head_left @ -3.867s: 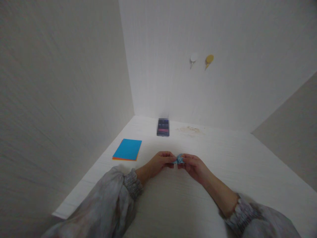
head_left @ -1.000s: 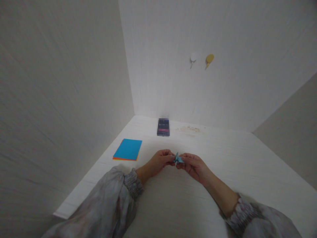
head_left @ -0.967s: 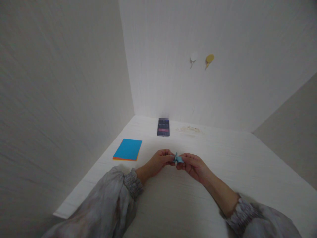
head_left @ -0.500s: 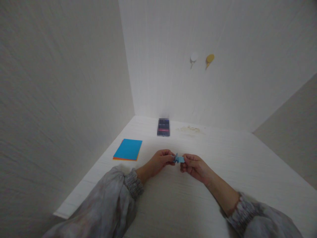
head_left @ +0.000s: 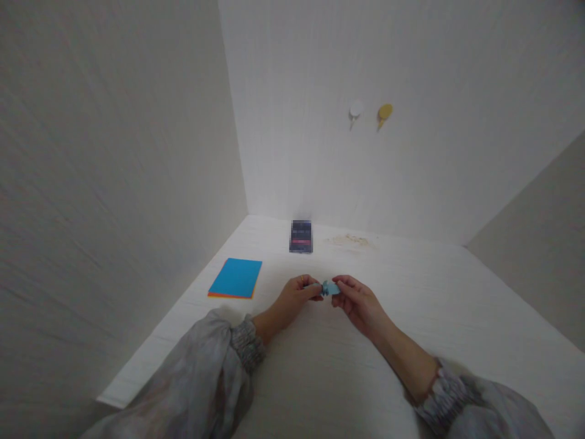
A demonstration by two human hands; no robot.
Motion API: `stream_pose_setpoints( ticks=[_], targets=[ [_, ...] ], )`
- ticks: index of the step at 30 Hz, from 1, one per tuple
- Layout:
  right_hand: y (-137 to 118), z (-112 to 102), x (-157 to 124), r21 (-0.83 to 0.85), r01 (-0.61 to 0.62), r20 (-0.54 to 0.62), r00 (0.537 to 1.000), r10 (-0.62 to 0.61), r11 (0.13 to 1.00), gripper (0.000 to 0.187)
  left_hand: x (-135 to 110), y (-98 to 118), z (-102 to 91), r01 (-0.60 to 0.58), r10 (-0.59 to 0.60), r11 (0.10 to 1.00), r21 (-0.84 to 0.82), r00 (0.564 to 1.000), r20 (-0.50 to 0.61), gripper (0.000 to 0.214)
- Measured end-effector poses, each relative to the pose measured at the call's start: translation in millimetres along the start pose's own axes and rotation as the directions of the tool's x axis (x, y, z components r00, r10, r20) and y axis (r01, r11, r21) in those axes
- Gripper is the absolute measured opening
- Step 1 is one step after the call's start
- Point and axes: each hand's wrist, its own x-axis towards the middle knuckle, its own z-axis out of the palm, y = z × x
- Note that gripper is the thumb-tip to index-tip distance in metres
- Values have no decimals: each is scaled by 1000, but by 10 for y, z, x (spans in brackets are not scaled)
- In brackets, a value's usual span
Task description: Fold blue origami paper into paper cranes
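Observation:
Between my two hands is a small piece of folded light-blue paper, creased and bunched near its middle. My left hand pinches its left end between thumb and fingers, and a ring shows on one finger. The right end, a flat tab, is gripped by the thumb and fingertips of my right hand. Both hands hold the paper just over the white table. My fingers hide parts of the folds.
A stack of coloured paper sheets, blue on top with orange edges below, lies to the left. A blurred dark phone-like object stands near the back wall. Pale brownish marks are on the table. White and yellow hooks are on the wall.
The folded paper has turned between my hands and shows a different side. My right hand has shifted slightly upward, its fingers a little more extended.

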Motion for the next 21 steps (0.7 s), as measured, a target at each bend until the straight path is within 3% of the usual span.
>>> stream_pose_setpoints(
  ticks=[6, 17, 21],
  targets=[
    [11, -16, 5, -40, 6, 1, 1000, -6, 999, 13, -12, 0, 1, 44, -25, 986, -159, 993, 118, 19],
    [2, 2, 14, -62, -20, -31, 999, 18, 998, 16, -57, 21, 4, 103, -86, 994, -48, 957, 277, 32],
    [6, 9, 5, -72, -51, -17, 999, 49, 996, 16, -31, -22, -23, 214, -164, 970, -113, 924, 346, 50]
  ],
)
